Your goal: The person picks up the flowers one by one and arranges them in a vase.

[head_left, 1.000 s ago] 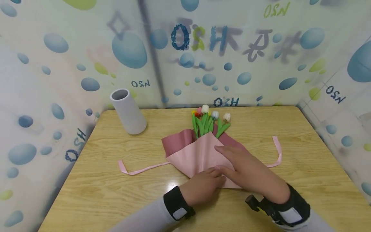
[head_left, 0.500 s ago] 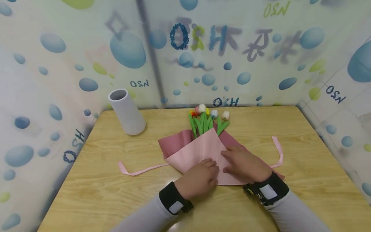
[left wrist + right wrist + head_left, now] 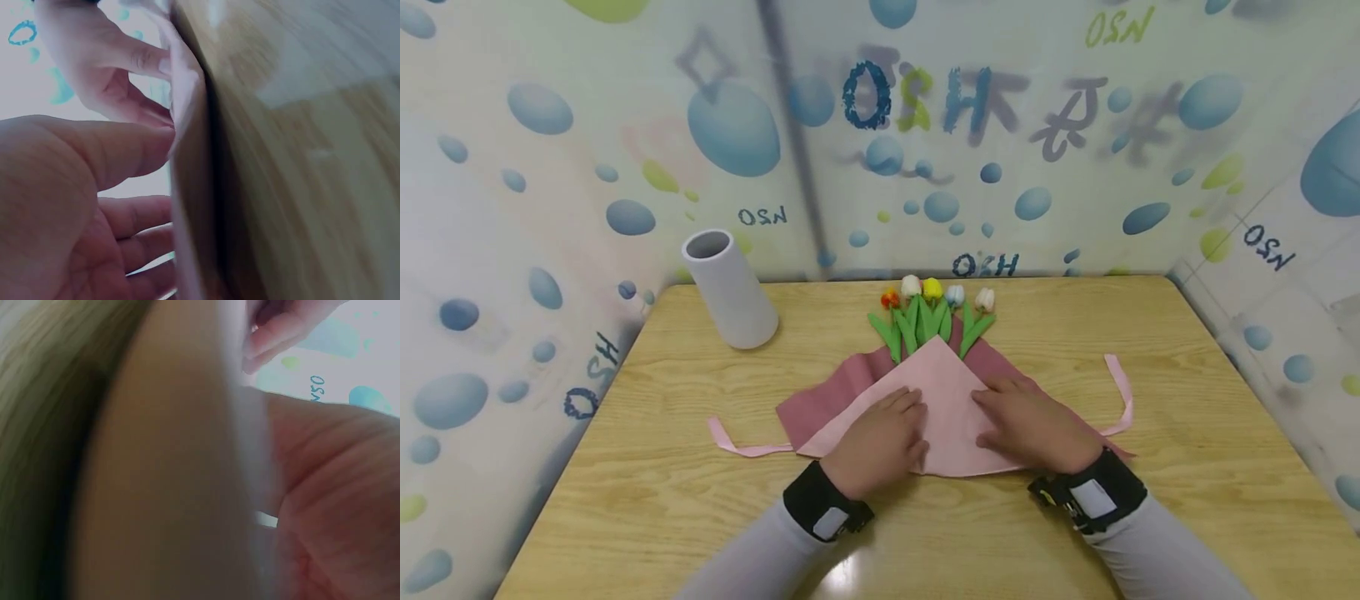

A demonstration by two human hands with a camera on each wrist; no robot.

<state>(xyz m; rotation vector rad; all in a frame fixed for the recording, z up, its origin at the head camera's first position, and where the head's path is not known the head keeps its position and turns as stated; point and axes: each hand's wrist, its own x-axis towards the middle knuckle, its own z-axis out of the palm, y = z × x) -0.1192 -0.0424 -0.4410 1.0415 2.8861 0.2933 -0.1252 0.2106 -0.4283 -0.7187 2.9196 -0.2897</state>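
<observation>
A bouquet of several artificial tulips [image 3: 932,289] with green leaves [image 3: 927,323] lies on the table, wrapped in paper. Its pink front flap [image 3: 947,404] is folded up over the stems, with darker mauve paper [image 3: 831,404] behind. My left hand [image 3: 880,437] rests on the left part of the flap, fingertips pressing it. On the right part, my right hand [image 3: 1037,423] touches the flap with extended fingers. In the left wrist view, the thumb [image 3: 128,150] and fingers meet the surface of the paper [image 3: 187,156] without curling round it. The lower stems are hidden under the flap.
From under the wrap a pink ribbon's left end [image 3: 751,450] and right end [image 3: 1123,396] stick out on the wooden table [image 3: 647,517]. A white vase [image 3: 732,292] stands at the back left. Patterned curtain walls [image 3: 1045,200] enclose the table.
My left hand has slid left, and the wrap's left side has spread out wider. The tulips have fanned apart. My right hand drew back right from beside the left, then stayed on the flap.
</observation>
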